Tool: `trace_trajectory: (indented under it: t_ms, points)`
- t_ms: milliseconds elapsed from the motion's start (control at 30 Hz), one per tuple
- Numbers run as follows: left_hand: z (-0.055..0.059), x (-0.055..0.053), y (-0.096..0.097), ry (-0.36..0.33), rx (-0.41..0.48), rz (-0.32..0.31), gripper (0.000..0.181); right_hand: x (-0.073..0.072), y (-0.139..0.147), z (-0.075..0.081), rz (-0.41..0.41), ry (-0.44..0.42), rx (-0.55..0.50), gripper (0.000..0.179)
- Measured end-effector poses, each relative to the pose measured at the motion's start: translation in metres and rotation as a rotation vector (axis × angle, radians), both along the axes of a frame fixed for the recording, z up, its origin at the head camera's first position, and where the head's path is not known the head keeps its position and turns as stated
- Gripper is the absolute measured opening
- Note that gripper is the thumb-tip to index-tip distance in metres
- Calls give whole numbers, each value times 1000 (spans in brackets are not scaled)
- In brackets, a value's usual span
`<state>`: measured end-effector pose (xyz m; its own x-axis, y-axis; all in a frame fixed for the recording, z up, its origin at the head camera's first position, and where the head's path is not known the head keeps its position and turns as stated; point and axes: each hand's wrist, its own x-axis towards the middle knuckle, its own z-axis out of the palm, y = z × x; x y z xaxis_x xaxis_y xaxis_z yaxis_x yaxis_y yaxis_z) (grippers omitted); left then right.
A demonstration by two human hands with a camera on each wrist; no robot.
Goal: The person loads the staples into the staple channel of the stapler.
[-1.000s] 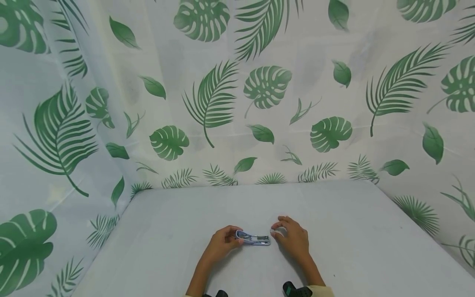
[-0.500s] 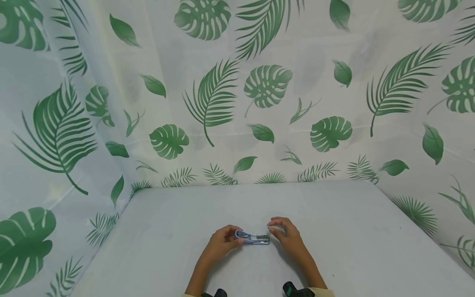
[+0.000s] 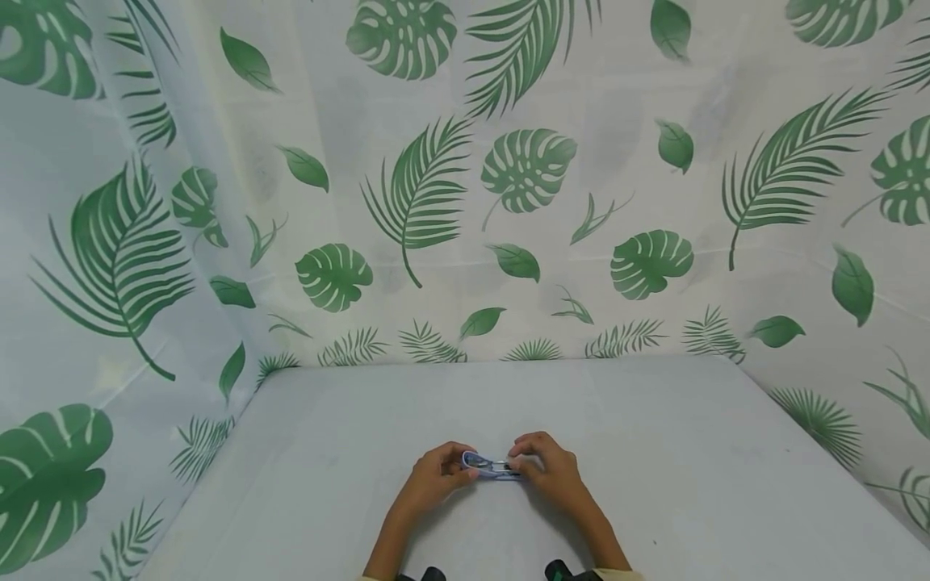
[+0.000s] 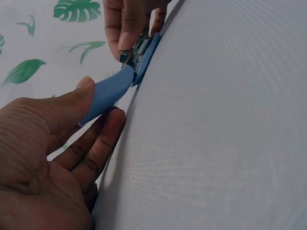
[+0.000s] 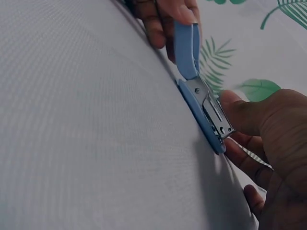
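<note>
- Between the two hands, on the near half of the pale surface [image 3: 363,420], is a blue stapler [image 3: 497,469], low against the cloth (whether its base bears fully on the surface, I cannot tell).
- The left hand [image 3: 431,478] pinches the end of the blue handle [image 4: 109,91] between thumb and fingers, much as it did a second ago.
- The right hand [image 3: 554,470] is what has changed: it was beside the front end, apart from it, and has now come in so that its fingers overlap that end.
- Its thumb and fingers bend around the front, by the metal magazine [image 5: 209,106] and the tip of the blue base [image 5: 198,114]; whether they also pinch something small is hidden.
- For the work in hand, I judge this a shift from one hand steadying the stapler to both hands being engaged, with the finer handling at the front.
- At that front end, the magazine tip stands apart from the base (a narrow gap, plainest in the right wrist view).
- Behind the surface hangs a white sheet with green leaves [image 3: 436,290].
</note>
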<state>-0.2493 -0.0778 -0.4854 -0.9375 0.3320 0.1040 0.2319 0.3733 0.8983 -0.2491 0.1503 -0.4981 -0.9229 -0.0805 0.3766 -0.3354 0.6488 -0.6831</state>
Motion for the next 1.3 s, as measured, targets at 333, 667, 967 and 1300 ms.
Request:
trace_trajectory:
  t_ms: [333, 667, 967, 1300]
  points:
    - [-1, 0, 1, -7, -7, 3, 34, 1, -2, 4, 8, -12, 56, 15]
    - [0, 1, -1, 1, -16, 5, 34, 3, -3, 8, 32, -19, 58, 17]
    - [-3, -1, 0, 5, -23, 12, 34, 6, -4, 8, 20, 2, 106, 18]
    - [-5, -2, 0, -2, -16, 9, 34, 7, -6, 12, 21, 10, 155, 16]
